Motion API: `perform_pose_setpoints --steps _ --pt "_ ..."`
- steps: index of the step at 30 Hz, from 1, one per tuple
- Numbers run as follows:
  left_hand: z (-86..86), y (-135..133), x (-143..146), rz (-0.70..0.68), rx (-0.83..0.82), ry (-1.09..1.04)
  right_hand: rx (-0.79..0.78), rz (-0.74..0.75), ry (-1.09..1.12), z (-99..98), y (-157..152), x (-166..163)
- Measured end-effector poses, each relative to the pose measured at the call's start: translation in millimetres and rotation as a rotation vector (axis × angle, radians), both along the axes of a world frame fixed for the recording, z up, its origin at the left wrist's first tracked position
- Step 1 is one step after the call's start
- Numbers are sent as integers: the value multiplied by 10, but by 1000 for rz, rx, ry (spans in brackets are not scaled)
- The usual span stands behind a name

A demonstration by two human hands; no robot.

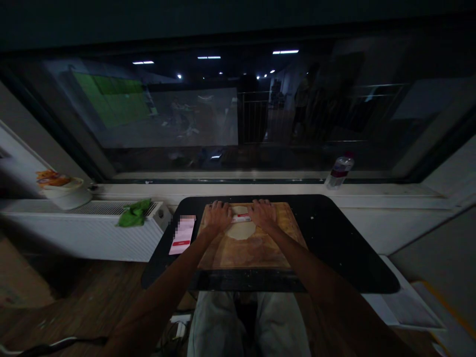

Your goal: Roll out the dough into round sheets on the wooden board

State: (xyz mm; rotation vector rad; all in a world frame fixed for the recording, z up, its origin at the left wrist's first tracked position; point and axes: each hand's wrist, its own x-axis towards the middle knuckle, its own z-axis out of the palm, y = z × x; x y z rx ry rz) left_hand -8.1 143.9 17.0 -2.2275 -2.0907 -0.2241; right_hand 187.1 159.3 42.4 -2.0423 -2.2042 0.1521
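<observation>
A round, flat sheet of dough (241,231) lies on a wooden board (245,254) in front of me. Across its upper part runs a short white rolling pin with a red printed label (241,217); only its middle shows between my hands. My left hand (219,216) is on its left end, fingers curved over it and pointing away from me. On the right end, my right hand (264,214) rests in the same way. Both palms hide the pin's ends, and the hands cover the dough's upper left and right edges.
The board sits on a black table (334,248). A phone with a lit screen (183,235) lies left of the board. On the windowsill stands a bottle (338,172). A green cloth (134,213) and a white tub (69,193) are on the radiator (92,230) at left.
</observation>
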Motion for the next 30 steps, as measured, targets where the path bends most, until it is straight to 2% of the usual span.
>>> perform_pose_setpoints --steps 8,23,30 --pt "104 151 -36 -12 -10 9 18 -19 18 -55 214 -27" --pt "86 852 -197 -52 72 -110 -3 -41 127 19 792 -122" --pt "71 891 -188 -33 17 -79 -38 -22 109 -11 846 -126"
